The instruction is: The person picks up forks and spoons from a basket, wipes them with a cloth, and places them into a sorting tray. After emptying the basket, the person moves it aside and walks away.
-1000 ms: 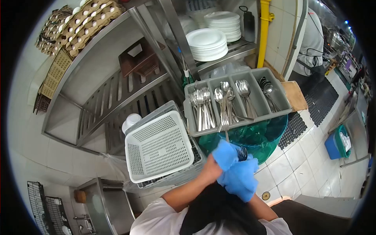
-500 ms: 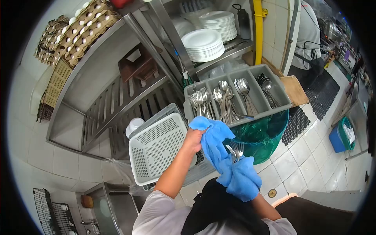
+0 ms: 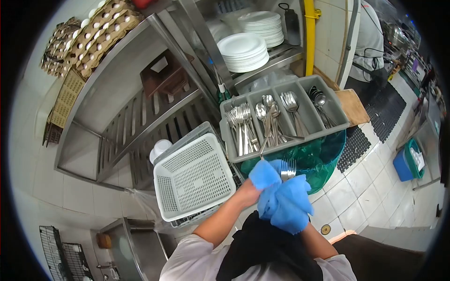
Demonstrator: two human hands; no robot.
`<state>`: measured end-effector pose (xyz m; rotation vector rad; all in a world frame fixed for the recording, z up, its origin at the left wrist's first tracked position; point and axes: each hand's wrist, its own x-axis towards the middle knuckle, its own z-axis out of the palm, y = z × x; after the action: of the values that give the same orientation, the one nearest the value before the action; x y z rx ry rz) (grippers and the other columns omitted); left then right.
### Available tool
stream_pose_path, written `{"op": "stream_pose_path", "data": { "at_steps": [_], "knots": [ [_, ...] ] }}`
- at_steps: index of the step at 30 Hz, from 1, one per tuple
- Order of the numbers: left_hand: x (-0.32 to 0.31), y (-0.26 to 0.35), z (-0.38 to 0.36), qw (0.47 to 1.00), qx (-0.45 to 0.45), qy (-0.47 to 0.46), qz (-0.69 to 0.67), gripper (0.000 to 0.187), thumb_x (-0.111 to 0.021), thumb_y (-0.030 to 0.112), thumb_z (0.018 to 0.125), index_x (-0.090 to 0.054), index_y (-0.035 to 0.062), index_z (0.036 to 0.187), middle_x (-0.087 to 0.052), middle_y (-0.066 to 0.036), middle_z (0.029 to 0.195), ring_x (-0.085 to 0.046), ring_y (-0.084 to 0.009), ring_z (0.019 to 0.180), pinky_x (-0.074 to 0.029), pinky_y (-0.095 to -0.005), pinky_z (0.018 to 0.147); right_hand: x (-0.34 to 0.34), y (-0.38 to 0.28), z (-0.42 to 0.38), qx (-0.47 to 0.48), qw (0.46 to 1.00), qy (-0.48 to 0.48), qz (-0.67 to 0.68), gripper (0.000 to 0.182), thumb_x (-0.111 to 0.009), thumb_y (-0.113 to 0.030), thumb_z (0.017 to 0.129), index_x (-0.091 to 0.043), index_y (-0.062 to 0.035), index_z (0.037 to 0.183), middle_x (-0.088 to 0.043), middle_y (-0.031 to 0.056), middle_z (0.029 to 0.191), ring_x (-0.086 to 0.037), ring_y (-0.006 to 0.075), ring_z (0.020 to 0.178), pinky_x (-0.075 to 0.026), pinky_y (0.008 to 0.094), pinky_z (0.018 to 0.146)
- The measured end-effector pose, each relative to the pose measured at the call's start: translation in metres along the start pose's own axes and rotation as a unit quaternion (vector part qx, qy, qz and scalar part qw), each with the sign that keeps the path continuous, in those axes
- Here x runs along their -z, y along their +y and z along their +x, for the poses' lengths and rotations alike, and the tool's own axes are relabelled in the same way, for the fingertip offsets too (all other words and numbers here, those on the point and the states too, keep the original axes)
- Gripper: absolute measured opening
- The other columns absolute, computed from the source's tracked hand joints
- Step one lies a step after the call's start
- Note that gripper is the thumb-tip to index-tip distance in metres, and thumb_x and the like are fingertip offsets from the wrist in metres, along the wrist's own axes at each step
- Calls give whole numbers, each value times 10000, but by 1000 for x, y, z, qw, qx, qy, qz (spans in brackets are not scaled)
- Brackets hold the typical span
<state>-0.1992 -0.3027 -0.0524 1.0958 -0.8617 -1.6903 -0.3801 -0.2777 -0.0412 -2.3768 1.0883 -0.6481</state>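
My left hand [image 3: 251,191] is closed on one end of a blue cloth [image 3: 279,201], its fingers mostly behind the fabric. A piece of cutlery [image 3: 263,149] sticks up from the cloth beside this hand, toward the tray. Wrapped under the other end of the cloth, my right hand is hidden; several forks [image 3: 288,169] stand out of the bundle there, tines up. Just beyond both hands lies a grey cutlery tray [image 3: 276,96] with forks [image 3: 241,124], spoons [image 3: 268,112], more spoons [image 3: 291,105] and dark-looking cutlery [image 3: 318,99] in separate compartments.
A white perforated basket [image 3: 194,180] stands at the left. Stacked white plates [image 3: 243,51] rest on a metal shelf [image 3: 281,60]. Under the tray is a green-lined bin [image 3: 323,159]. A wooden board [image 3: 352,107] lies right of the tray. A person in white [image 3: 368,42] stands farther back.
My left hand has moved right and down, closer to the forks. A piece of cutlery now shows upright at the cloth beside it. The forks in the bundle have turned more upright.
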Motion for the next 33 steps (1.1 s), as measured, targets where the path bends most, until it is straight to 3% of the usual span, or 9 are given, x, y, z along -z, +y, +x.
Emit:
{"op": "stream_pose_path", "data": {
  "at_steps": [5, 7, 13, 16, 20, 23, 26, 29, 33],
  "knots": [
    [20, 18, 40, 984, -67, 96, -134, 292, -666, 121, 862, -573, 66, 1134, -610, -48, 1095, -587, -201, 1004, -472, -385, 910, 9, -9, 19, 63, 983, 169, -15, 224, -675, -187, 611, -635, -79, 804, -579, 91, 715, -545, 328, 644, -427, 436, 604],
    [30, 25, 38, 986, -40, 67, -147, 283, -657, 132, 870, -573, 65, 1131, -612, -56, 1087, -595, -199, 988, -485, -379, 896, 35, -24, 23, -64, 993, -81, -52, 313, -688, -157, 545, -605, -73, 835, -581, 136, 803, -547, 363, 747, -435, 436, 685],
    [77, 3, 31, 956, 130, -133, -226, 294, -635, 198, 889, -578, 38, 1128, -621, -84, 1087, -627, -181, 926, -528, -331, 830, 24, -14, 3, -28, 993, 44, 107, 364, -693, -164, 508, -571, -75, 839, -571, 160, 900, -531, 350, 865, -417, 413, 748],
    [56, -4, 15, 961, 144, -171, -162, 282, -639, 167, 877, -590, 31, 1120, -633, -93, 1073, -625, -187, 959, -520, -355, 871, 38, -23, 8, -79, 993, -70, 51, 407, -677, -180, 556, -595, -76, 941, -582, 147, 911, -543, 344, 891, -431, 400, 792],
    [-4, -12, 2, 1000, -8, -1, -9, 295, -611, 97, 887, -543, 44, 1169, -622, -63, 1017, -605, -182, 948, -500, -331, 865, -8, 2, -7, -13, 994, -12, 112, 425, -650, -228, 646, -590, -77, 1039, -594, 130, 972, -554, 325, 944, -436, 382, 857],
    [-18, -3, 9, 989, -71, 60, -112, 147, -569, 110, 910, -546, 46, 1040, -594, -40, 915, -576, -140, 800, -500, -297, 705, -3, -14, 4, 15, 975, -106, -195, 410, -694, -305, 623, -609, -64, 944, -593, 128, 970, -560, 293, 922, -450, 374, 772],
    [-24, 4, 21, 956, -162, 158, -186, 89, -526, 139, 931, -535, 55, 963, -574, -49, 833, -550, -131, 704, -470, -266, 597, -2, -25, 14, -50, 994, 90, 41, 373, -672, -236, 670, -594, -61, 991, -585, 102, 973, -558, 250, 899, -454, 337, 767],
    [-27, 29, 16, 845, -232, 369, 310, 149, -539, 96, 856, -593, -7, 950, -640, -104, 888, -618, -209, 771, -491, -348, 665, -4, -43, 25, -113, 921, 212, 307, 345, -650, -166, 718, -579, -59, 1038, -576, 77, 975, -555, 206, 877, -458, 301, 761],
    [14, 76, 28, 828, -298, 358, 313, 226, -592, 158, 845, -615, -4, 1001, -664, -141, 907, -658, -274, 764, -514, -374, 736, -6, -57, 22, -204, 791, 221, 533, 326, -620, -73, 781, -559, -55, 1100, -565, 43, 977, -552, 148, 848, -463, 252, 754]
  ]
}}
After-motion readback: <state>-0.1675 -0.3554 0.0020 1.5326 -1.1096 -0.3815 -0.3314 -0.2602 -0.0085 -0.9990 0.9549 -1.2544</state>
